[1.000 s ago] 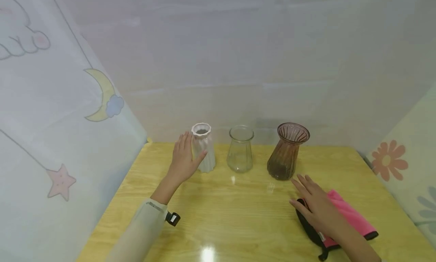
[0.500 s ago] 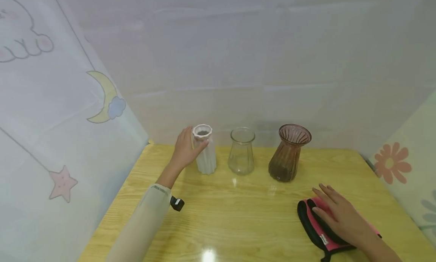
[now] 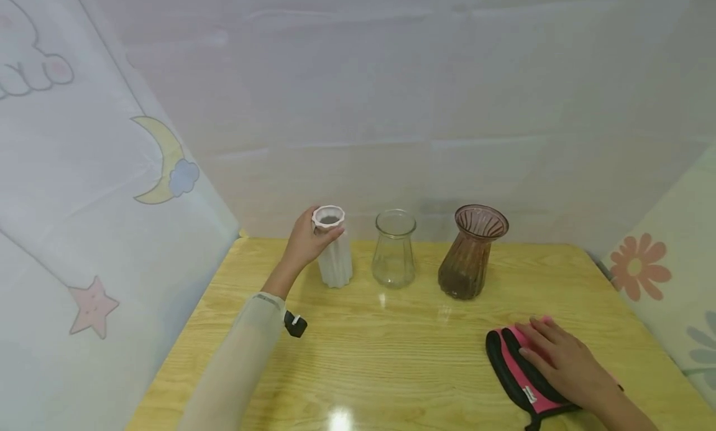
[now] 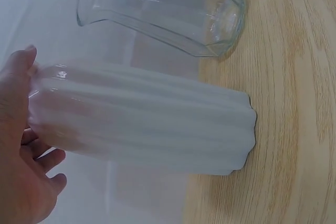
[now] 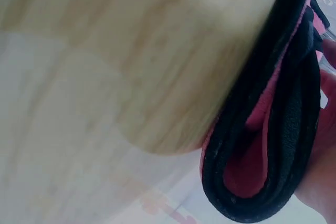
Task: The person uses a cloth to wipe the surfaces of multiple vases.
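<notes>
A fluted white vase with a scalloped rim stands upright on the table. My left hand grips it around the neck, thumb on the near side and the other fingers behind. In the left wrist view the vase has its ribbed base against the wood. On the right, a folded pink cloth with black edging and a small white tag lies under my right hand, whose fingers rest stretched across it. The right wrist view shows the cloth's thick black-edged fold beside the hand.
A clear glass vase stands just right of the white one. Further right is a purplish-brown ribbed glass vase with a flared mouth. The wooden table ends at a pale wall sheet behind the vases.
My left hand has gone from open fingers beside the white vase to a grip on its neck. My right hand has moved right and settled onto the pink cloth.
</notes>
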The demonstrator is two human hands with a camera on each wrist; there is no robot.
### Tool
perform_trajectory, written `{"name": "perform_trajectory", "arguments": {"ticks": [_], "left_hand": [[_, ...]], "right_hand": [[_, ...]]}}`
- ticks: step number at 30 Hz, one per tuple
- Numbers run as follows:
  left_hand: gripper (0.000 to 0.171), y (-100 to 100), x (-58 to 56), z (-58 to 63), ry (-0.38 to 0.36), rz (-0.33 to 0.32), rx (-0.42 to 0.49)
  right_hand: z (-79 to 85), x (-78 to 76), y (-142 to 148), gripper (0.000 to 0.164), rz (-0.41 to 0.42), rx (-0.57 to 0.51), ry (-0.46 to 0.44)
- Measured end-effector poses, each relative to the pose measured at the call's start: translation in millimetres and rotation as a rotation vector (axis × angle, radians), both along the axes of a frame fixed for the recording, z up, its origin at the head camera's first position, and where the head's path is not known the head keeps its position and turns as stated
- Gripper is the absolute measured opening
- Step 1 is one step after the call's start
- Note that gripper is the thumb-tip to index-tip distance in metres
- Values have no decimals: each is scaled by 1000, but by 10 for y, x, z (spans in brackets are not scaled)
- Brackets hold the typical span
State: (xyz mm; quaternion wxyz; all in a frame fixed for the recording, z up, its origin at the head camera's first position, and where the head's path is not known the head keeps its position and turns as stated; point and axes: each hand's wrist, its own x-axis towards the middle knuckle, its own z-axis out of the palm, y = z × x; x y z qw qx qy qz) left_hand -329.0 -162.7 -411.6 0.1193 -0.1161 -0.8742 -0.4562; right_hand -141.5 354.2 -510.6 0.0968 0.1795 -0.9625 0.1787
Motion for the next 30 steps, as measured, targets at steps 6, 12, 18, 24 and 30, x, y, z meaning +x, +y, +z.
{"name": "perform_trajectory", "arguments": {"ticks": [6, 12, 18, 24, 30], "left_hand": [[82, 37, 17, -18, 25, 8, 50], [79, 41, 32, -16, 44, 24, 28], [79, 36, 59, 5, 29, 35, -10], [81, 46, 125, 29, 16, 13, -22], [80, 49, 234, 44, 12, -19, -15]], "right_hand": [[-63, 6, 32, 50, -35, 110, -40], [-141, -22, 37, 50, 39, 103, 128], [-171, -74, 33, 44, 47, 41, 191], [-115, -174, 42, 38, 126, 23, 199], [-75, -206, 41, 41, 133, 26, 105]]}}
